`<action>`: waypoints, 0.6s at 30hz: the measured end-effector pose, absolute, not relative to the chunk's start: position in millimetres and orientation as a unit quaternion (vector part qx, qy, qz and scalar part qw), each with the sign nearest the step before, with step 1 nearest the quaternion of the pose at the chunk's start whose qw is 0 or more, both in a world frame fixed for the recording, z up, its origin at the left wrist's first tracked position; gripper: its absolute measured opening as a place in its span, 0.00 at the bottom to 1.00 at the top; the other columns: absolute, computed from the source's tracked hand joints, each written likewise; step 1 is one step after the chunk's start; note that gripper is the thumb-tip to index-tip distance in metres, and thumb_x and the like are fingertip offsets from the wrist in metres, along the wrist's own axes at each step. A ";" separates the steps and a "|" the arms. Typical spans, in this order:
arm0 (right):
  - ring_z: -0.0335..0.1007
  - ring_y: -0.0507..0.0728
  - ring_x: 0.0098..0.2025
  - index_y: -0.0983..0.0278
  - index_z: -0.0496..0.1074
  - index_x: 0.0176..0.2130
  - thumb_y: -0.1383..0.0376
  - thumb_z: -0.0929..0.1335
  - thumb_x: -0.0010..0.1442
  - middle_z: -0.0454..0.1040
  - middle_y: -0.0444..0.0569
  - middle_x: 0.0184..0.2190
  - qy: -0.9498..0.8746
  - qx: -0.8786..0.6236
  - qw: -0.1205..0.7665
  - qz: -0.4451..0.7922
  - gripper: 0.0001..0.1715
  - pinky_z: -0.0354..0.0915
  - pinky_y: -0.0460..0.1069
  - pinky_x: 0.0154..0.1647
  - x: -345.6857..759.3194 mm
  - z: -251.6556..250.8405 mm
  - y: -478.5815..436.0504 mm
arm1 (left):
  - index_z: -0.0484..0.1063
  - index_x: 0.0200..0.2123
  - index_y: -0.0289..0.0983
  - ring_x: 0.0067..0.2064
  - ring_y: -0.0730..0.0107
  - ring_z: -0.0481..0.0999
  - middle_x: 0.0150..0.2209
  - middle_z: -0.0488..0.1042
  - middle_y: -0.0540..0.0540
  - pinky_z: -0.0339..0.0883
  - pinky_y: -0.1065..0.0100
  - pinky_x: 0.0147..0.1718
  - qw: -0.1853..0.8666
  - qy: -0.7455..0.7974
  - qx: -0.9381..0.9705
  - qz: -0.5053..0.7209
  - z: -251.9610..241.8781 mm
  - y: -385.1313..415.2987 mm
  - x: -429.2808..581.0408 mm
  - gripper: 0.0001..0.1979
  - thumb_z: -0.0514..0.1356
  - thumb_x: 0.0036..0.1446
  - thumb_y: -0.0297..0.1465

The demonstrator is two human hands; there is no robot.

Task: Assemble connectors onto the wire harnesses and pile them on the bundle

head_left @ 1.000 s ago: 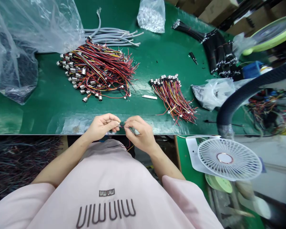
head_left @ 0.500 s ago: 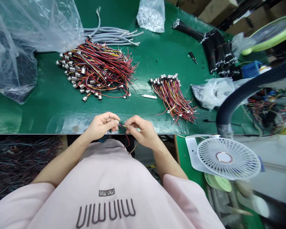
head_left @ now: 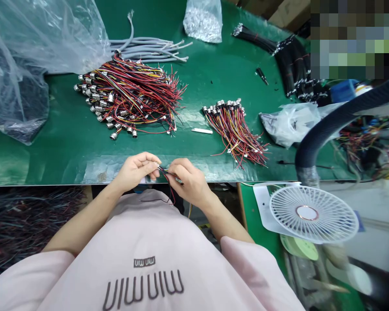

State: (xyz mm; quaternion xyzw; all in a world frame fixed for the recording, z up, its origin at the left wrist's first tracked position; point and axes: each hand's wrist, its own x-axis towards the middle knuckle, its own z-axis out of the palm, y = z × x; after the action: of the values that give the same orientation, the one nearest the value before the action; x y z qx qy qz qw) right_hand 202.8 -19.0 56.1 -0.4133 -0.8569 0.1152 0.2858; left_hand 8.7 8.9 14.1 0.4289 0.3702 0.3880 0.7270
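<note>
At the table's front edge, my left hand pinches one end of a small wire harness between thumb and fingers. A small pale piece shows at those fingertips, too small to make out. My right hand is closed on the harness's wires just to the right. Between the hands run thin dark, red and yellow wires, and a red and a black wire hang down over the pink shirt. Beyond my hands lie a large pile of wired metal connectors and a smaller bundle of the same kind.
A white stick-like tool lies between the piles. Grey cables, a plastic bag of small parts and black cable bundles lie farther back. A black hose and a white fan stand at right.
My right hand has turned slightly and shifted a little left along the wires. The left hand keeps its pinch, and the hanging wires have swung slightly. The view has shifted slightly.
</note>
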 end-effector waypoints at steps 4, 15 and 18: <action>0.70 0.54 0.36 0.61 0.65 0.35 0.71 0.65 0.62 0.73 0.50 0.34 -0.853 -0.404 0.324 0.065 0.05 0.67 0.47 0.34 199.5 51.7 -18.4 | 0.74 0.35 0.33 0.22 0.75 0.74 0.22 0.77 0.49 0.70 0.73 0.24 0.727 0.369 0.430 0.387 16.1 8.8 10.1 0.19 0.68 0.50 0.43; 0.68 0.55 0.34 0.61 0.70 0.33 0.70 0.67 0.60 0.74 0.48 0.32 -0.842 -0.418 0.337 0.042 0.04 0.64 0.52 0.36 200.8 53.8 -18.1 | 0.73 0.34 0.33 0.23 0.74 0.75 0.23 0.78 0.49 0.71 0.72 0.25 0.718 0.377 0.428 0.399 17.6 8.5 11.6 0.20 0.69 0.48 0.44; 0.69 0.55 0.34 0.61 0.71 0.34 0.71 0.67 0.60 0.75 0.48 0.32 -0.839 -0.418 0.343 0.059 0.05 0.63 0.53 0.37 202.1 54.7 -18.1 | 0.73 0.34 0.33 0.23 0.74 0.76 0.23 0.78 0.49 0.71 0.72 0.25 0.718 0.378 0.428 0.398 17.8 8.4 11.5 0.20 0.69 0.48 0.44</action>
State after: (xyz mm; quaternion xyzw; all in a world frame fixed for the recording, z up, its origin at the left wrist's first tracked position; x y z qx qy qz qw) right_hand 202.1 -18.1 54.7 -0.4180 -0.8391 0.0592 0.3431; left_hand 11.5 8.4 17.8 0.4282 0.3785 0.3980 0.7176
